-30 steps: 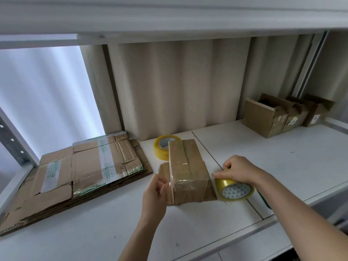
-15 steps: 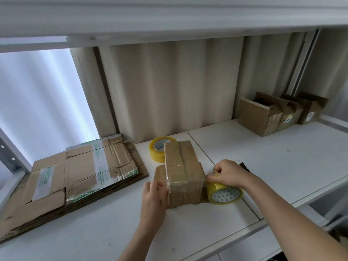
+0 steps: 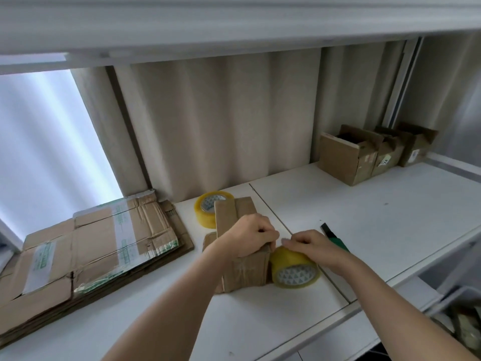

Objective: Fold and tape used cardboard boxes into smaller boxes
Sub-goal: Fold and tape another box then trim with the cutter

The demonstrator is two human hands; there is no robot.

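A small brown cardboard box (image 3: 244, 269), wrapped in clear tape, stands on the white shelf (image 3: 260, 321). My left hand (image 3: 247, 237) rests on top of the box with fingers curled over its right upper edge. A yellowish tape roll (image 3: 295, 268) lies against the box's right side. My right hand (image 3: 308, 243) grips the top of that roll, fingertips close to my left hand's. A second tape roll (image 3: 208, 208) sits behind the box.
A stack of flattened cardboard boxes (image 3: 86, 251) lies at the left. Three open small boxes (image 3: 346, 157) stand at the back right. A green-handled cutter (image 3: 335, 238) lies just right of my right hand. A shelf board (image 3: 234, 24) hangs overhead.
My left hand has moved from the box's left front side up onto its top right edge. My right hand and the roll stay against the box's right side.
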